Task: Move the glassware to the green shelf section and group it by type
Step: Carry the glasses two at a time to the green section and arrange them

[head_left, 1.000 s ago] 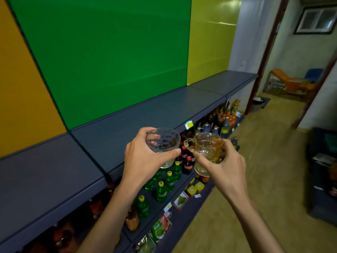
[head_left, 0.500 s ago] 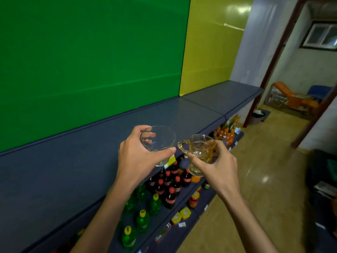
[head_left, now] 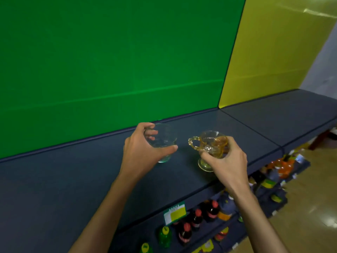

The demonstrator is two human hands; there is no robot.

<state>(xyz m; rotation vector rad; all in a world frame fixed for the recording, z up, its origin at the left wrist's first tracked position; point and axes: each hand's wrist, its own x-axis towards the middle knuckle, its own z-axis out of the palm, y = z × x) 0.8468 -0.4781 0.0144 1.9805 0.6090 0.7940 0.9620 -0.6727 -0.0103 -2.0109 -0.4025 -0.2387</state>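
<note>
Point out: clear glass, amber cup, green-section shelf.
clear glass (head_left: 165, 137), head view, bowl wall
amber cup (head_left: 216, 143), head view, bowl by the rim
green-section shelf (head_left: 73, 179), head view, bare top surface

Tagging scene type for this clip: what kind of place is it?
Probably a small shop. A long dark shelf has coloured back panels, rows of soft-drink bottles stand on the tier below, and a price label is clipped to the shelf edge.
</note>
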